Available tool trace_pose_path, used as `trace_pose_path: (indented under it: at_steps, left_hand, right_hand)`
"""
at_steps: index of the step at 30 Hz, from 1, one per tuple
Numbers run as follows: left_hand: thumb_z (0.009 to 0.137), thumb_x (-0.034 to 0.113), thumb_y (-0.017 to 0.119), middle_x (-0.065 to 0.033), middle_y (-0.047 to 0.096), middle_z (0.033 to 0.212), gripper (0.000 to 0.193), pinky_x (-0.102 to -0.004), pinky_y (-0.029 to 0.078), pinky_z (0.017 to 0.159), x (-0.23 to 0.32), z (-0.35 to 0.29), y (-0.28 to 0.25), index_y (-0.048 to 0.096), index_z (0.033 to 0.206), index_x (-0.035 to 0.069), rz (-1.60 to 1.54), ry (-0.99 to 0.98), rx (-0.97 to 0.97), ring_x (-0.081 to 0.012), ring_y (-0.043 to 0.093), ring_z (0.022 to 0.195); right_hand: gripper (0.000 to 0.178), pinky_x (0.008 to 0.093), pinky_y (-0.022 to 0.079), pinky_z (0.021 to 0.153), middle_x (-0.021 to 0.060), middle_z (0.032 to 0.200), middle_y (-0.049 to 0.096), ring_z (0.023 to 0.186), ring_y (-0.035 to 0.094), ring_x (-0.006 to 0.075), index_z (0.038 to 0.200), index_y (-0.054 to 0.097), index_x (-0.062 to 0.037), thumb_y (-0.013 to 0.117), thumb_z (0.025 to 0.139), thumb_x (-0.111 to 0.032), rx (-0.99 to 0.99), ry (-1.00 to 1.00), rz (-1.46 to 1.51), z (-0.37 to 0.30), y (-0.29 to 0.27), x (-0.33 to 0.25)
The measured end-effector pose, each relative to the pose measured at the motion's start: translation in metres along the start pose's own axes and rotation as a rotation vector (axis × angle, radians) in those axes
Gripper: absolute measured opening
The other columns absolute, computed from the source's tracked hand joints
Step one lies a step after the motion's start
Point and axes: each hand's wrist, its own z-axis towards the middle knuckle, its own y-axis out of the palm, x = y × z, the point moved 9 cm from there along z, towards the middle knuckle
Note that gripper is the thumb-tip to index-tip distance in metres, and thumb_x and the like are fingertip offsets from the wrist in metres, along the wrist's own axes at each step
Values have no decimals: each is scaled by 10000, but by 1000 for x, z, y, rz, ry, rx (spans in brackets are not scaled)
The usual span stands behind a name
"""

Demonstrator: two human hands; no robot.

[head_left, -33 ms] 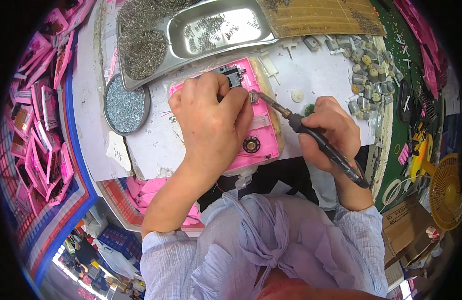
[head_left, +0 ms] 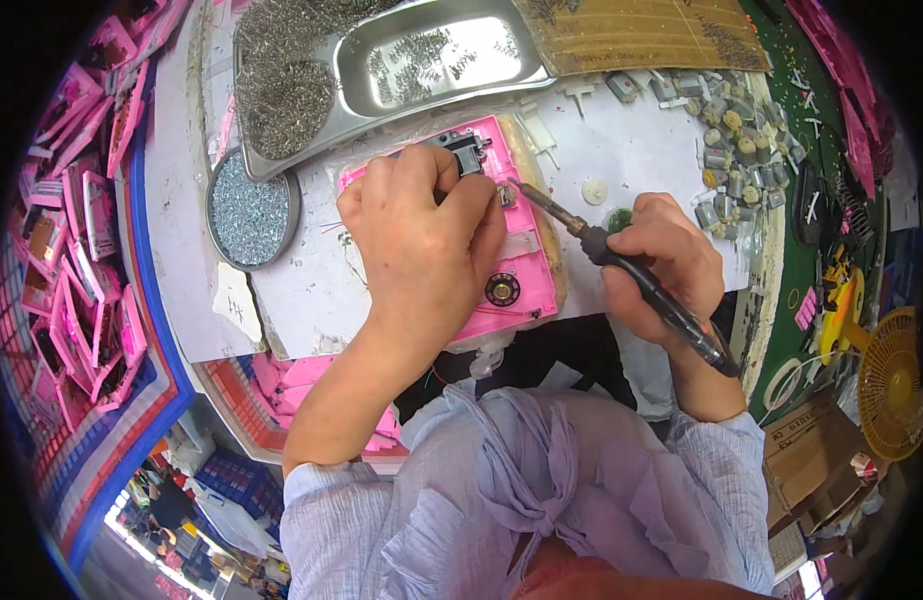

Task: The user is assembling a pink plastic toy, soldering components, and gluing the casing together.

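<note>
A pink plastic casing (head_left: 528,263) lies on a pale padded pad (head_left: 548,212) in front of me. It carries a dark module (head_left: 468,154) near its far edge, a small metal part (head_left: 505,195) and a round black speaker (head_left: 502,289). Over the casing's left part, my left hand (head_left: 421,225) is closed, thumb and fingers pinched beside the metal part. What they pinch is hidden. My right hand (head_left: 671,265) grips a soldering iron (head_left: 603,250) by its black handle. The iron's tip points at the metal part, just to its right and slightly apart.
Beyond the casing, a metal tray (head_left: 351,65) holds many small metal pieces. Left of it stands a round dish (head_left: 294,215) of screws. Small grey motors (head_left: 746,150) are heaped at the right, near a yellow fan (head_left: 893,385). Pink casings (head_left: 86,240) fill a crate at the left.
The soldering iron's tip has drawn back slightly to the right, away from the metal part. My right hand has shifted a little with it; my left hand stays put.
</note>
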Motion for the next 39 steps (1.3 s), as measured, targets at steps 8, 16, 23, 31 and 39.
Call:
trace_pose_path:
  at_steps: [8,16,23,31,39]
  left_hand:
    - [735,155,803,-26,531,928,136,-426,335,820,2,1,-1,711,833,130,13,0,-9,-250,515,888]
    - [735,154,815,-27,543,907,148,-415,349,810,7,4,-3,724,850,135,73,33,-17,-247,541,880]
    - [739,191,820,-60,584,1027,285,-447,383,851,3,-4,-13,690,980,115,-16,81,1,-282,550,955]
    - [852,215,817,-121,656,932,331,-377,525,664,-79,-51,-45,669,1093,43,54,-217,-207,-283,672,780]
    - [893,-50,737,-137,736,983,69,-284,575,721,-52,-32,-64,713,952,-22,-156,-34,172,-180,710,773]
  right_hand:
    - [280,333,400,579,71,730,617,584,514,209,997,650,-9,783,749,-2,42,-16,-16,2,-12,-5]
    - [281,336,405,581,73,730,616,584,521,212,998,652,-2,779,747,1,35,-16,-23,5,-18,-10]
    - [274,334,397,582,61,701,585,588,510,208,999,653,5,775,753,-3,34,-16,-43,3,-19,-9]
    - [276,306,377,583,64,740,576,633,484,183,1024,664,2,768,771,-38,79,56,-22,0,-24,-5]
    - [264,273,448,626,87,831,663,697,570,141,1086,667,21,754,839,-7,141,142,158,17,-3,-12]
